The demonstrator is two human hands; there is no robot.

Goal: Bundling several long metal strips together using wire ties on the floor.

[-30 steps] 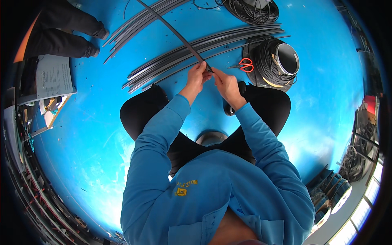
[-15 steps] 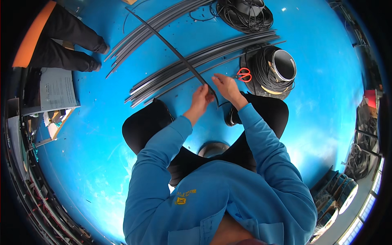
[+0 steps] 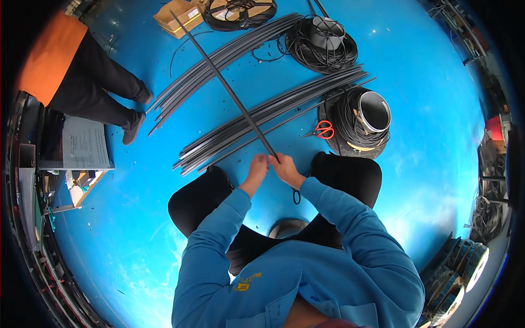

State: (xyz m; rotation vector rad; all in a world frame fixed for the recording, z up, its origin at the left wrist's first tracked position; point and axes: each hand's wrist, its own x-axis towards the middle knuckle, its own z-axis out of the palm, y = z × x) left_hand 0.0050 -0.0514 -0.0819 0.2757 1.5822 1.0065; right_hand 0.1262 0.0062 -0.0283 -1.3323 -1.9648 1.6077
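Strip (image 3: 235, 99), long and dark, runs from the person's hands up toward the upper left in my head view, crossing over two bundles. Its near end is in the right hand (image 3: 286, 170), and I see thumb and fingers pinching it there. The left hand (image 3: 257, 170) is just beside, fingers curled in but blurred; I cannot tell whether they touch the strip or are pressed on anything. Below the right hand I see a small dark loop (image 3: 296, 197)

The near bundle (image 3: 306, 100) and the far bundle (image 3: 249, 39) lie on the blue floor (image 3: 136, 202); I cannot tell whether the strip touches either. Scissors (image 3: 319, 130) with red handles lie to the right of the strip, near a coil (image 3: 350, 117) around a grey cylinder (image 3: 375, 111). Farther off I have a box (image 3: 178, 17), and at left a co-worker (image 3: 54, 57) in an orange top
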